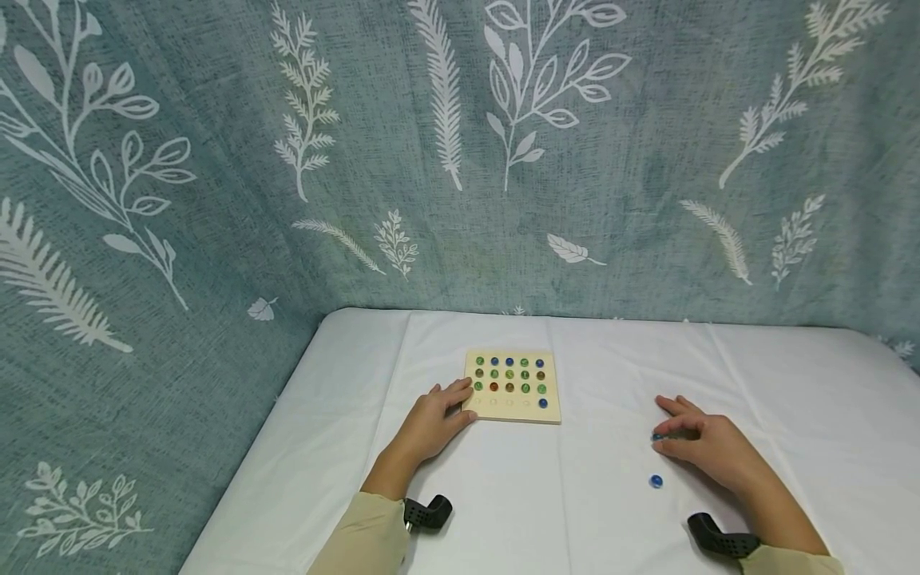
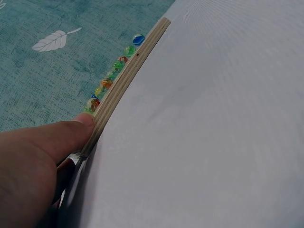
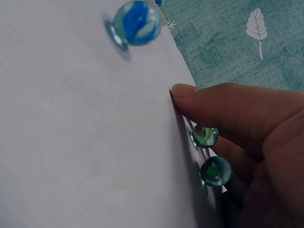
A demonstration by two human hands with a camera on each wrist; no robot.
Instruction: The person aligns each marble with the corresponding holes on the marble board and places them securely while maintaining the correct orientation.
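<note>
A pale wooden board [image 1: 512, 413] lies on the white cloth, with marbles in its upper rows. In its nearest row one blue marble [image 1: 542, 403] sits at the right end, beside several bare hollows. My left hand [image 1: 431, 423] rests at the board's left edge, fingers fairly straight and thumb at the near corner. Over to the right, my right hand [image 1: 707, 446] pinches a blue marble [image 1: 657, 437] between thumb and index finger. That marble is hidden behind the thumb in the right wrist view, where two greenish marbles [image 3: 215, 171] show under the hand.
Another blue marble [image 1: 656, 481] lies on the cloth just nearer than my right fingertips. Behind the white-covered table [image 1: 604, 359] hangs a teal leaf-print curtain [image 1: 460, 200], which also runs along the left side. A black wrist device [image 1: 429, 513] sits at each cuff.
</note>
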